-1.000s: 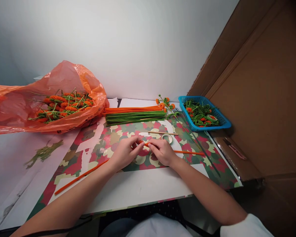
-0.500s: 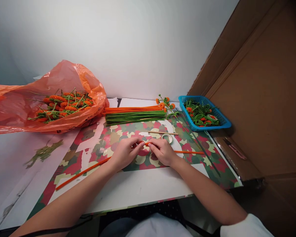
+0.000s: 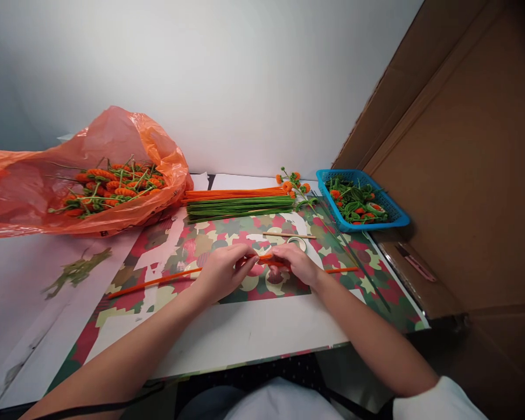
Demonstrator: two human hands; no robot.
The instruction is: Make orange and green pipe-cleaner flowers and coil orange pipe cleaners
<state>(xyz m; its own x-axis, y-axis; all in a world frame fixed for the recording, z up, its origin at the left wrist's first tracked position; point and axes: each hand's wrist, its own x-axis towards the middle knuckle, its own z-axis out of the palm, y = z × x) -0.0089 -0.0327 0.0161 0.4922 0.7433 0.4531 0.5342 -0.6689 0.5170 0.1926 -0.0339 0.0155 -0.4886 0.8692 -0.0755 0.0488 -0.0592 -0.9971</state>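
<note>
Over the middle of the patterned mat, my left hand (image 3: 225,269) pinches an orange pipe cleaner (image 3: 157,281) between thumb and fingers. One long end of it runs out to the left of that hand. My right hand (image 3: 296,262) is close beside it, its fingers closed on the same orange strand, which looks bent or twisted between the hands. Another orange end sticks out past my right wrist. A roll of pale tape (image 3: 303,242) lies just behind my right hand, partly covered by it. Behind the roll is a thin wooden stick (image 3: 289,235).
Orange (image 3: 240,193) and green pipe cleaners (image 3: 240,207) lie at the back beside a finished flower stem (image 3: 305,188). An orange bag (image 3: 170,198) of flowers stands left, a blue basket (image 3: 400,220) right. A cutter (image 3: 415,263) lies near the cardboard (image 3: 464,175).
My right hand has shifted slightly right and turned, covering more of the tape roll. More orange strand shows between the hands, and the left end has swung up and inward.
</note>
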